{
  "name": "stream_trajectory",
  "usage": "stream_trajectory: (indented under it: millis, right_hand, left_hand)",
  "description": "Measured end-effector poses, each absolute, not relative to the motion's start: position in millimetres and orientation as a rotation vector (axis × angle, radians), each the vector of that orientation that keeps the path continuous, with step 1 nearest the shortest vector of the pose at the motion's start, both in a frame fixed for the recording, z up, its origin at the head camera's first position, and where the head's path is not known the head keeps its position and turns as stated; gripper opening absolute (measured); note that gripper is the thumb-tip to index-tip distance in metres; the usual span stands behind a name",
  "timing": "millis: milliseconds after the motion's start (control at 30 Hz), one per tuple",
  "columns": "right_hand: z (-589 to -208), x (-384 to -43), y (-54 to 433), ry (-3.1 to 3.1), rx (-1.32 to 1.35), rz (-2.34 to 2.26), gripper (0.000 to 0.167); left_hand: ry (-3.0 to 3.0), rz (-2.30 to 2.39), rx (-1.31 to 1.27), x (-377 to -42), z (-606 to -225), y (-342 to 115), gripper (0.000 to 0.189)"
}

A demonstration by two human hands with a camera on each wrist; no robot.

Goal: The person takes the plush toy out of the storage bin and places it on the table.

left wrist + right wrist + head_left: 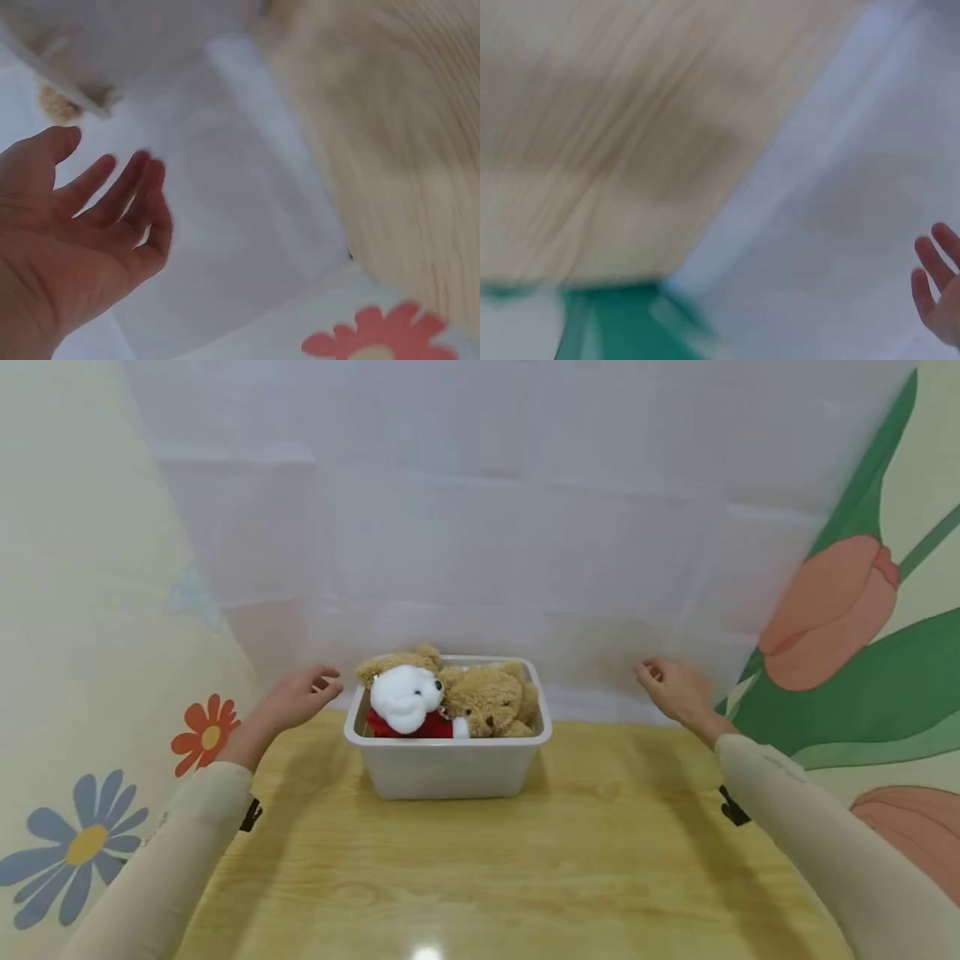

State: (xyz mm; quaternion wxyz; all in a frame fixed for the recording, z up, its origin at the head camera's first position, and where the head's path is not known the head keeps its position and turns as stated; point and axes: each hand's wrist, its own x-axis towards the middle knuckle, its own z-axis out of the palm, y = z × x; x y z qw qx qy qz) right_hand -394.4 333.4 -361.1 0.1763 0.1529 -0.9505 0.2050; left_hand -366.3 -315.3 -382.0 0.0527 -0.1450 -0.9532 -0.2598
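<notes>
A white plastic bin [450, 768] stands at the back of the wooden table, left of the middle. Inside it are two plush toys: a white-faced one [405, 697] with a tan top and red clothing, and a tan teddy bear [487, 700] lying beside it on the right. My left hand [303, 693] hovers just left of the bin, fingers relaxed and holding nothing; the left wrist view shows its loosely bent fingers [124, 191] below the bin's rim. Well to the right of the bin, my right hand [675, 687] is raised above the table, loosely bent and holding nothing.
The wooden table [480, 877] spreads in front of the bin. A white cloth [487, 527] hangs behind it. Flower-patterned panels flank both sides, with a red flower [208, 737] near the left forearm and a pink tulip [832, 610] at the right.
</notes>
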Motion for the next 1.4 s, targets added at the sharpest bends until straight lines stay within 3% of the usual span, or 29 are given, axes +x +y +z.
stream_trajectory:
  millis: [167,367,567,767,1400]
  right_hand:
    - [-362.0,-376.9,290.4,-2.466,0.6,1.037,0.044]
    - [-354.8,-355.6,233.4,-2.356,0.799,1.288,0.039]
    - [-354.7,-342.5,192.0,-2.346,0.998,1.312,0.052]
    - [-371.7,-327.2,180.8,-2.352,0.918,1.281,0.06]
    - [-377.4,-338.3,166.7,-2.676,0.895,1.144,0.09]
  left_hand:
    - [-2.86,-1.41,-0.355,-346.9,-375.7,-288.0,0.059]
    - [-2.698,-1.91,-0.224,-320.3,-374.4,-268.6,0.063]
    - [-2.587,-2.014,-0.24,-296.4,-381.1,-265.7,0.06]
    - [-2.522,-2.11,-0.207,-280.2,-392.3,-257.5,0.063]
    - [-2.304,-2.297,-0.194,-283.0,-415.0,-251.9,0.065]
